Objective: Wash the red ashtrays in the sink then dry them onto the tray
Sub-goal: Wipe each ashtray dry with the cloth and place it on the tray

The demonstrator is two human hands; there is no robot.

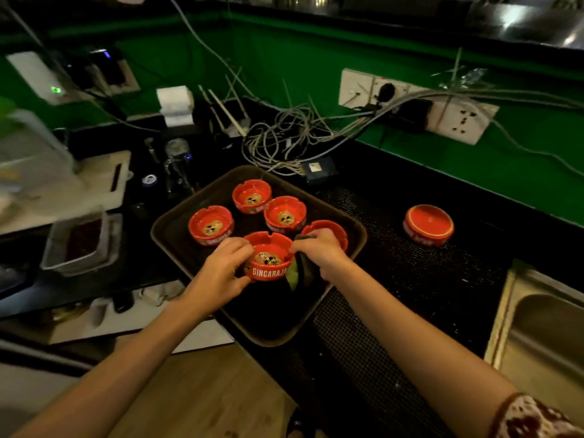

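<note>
Black tabletop (448,197), green wall (316,52) behind. Brown tray (164,230) carries five red ashtrays (211,224); sixth ashtray (428,224) lies inverted between tray and sink (543,327). Left hand (221,270) fingers curled round nearest ashtray (268,259); right hand (319,251) clutches dark cloth (304,271) beside it.

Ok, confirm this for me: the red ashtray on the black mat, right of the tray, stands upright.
Wrong in one respect. The head view shows the red ashtray on the black mat, right of the tray, lying upside down, its base facing up.
</note>
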